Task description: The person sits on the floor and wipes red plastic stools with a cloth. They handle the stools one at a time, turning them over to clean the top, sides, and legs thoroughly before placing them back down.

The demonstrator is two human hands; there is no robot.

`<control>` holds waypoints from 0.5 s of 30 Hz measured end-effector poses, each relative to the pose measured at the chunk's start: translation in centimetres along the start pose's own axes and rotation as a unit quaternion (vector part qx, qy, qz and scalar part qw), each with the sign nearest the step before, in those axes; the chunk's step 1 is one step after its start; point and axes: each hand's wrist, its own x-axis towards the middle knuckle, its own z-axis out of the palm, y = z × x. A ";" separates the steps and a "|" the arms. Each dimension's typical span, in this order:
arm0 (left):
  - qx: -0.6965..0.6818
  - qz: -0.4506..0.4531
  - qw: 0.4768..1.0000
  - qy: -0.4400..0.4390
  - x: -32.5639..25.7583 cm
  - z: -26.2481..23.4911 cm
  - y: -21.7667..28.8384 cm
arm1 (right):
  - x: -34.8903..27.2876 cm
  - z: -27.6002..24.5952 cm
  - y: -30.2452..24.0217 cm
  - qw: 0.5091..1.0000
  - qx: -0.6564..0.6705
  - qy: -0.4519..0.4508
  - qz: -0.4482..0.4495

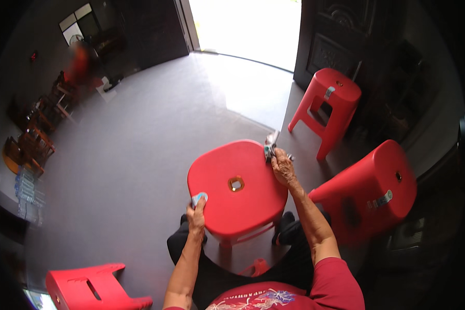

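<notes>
Red square-seated plastic stool (245, 165): standing upright on the grey floor (129, 170), straight in front of me, between my dark-trousered legs (291, 230); a small hole (236, 184) pierces its seat, from whose middle I read the clock.
Right hand (282, 168): at 2 o'clock; my fingers are closed round a crumpled grey-and-white cloth (269, 148), at the seat's edge.
Left hand (195, 218): at 8 o'clock, on the rim, my fingers bent by a small pale-blue patch (199, 198); I cannot tell whether they grip rim or patch.
Other red plastic stools: one (337, 89) between 1 and 2 o'clock, a nearer one (392, 175) at 3, another (82, 289) lying on its side at 8.
Bright open doorway (245, 26): 12 o'clock.
Brown wooden chairs (39, 142): 9 to 10 o'clock.
Blurred person in red (80, 64): 10 o'clock, well apart from me.
</notes>
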 end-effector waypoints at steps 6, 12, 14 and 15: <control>0.339 0.363 0.862 0.104 -3.1 4.2 3.2 | -6.6 -2.0 -5.4 0.946 -0.211 0.007 -0.247; 0.173 0.327 0.916 0.156 -4.7 5.0 3.6 | -15.3 -0.7 -12.9 0.948 -0.096 -0.080 -0.292; 0.105 0.328 0.924 0.165 -4.4 5.2 3.0 | -14.2 0.2 -13.7 0.950 -0.076 -0.085 -0.292; 0.100 0.321 0.926 0.171 -4.4 5.1 2.7 | -13.4 0.8 -14.2 0.950 -0.065 -0.088 -0.292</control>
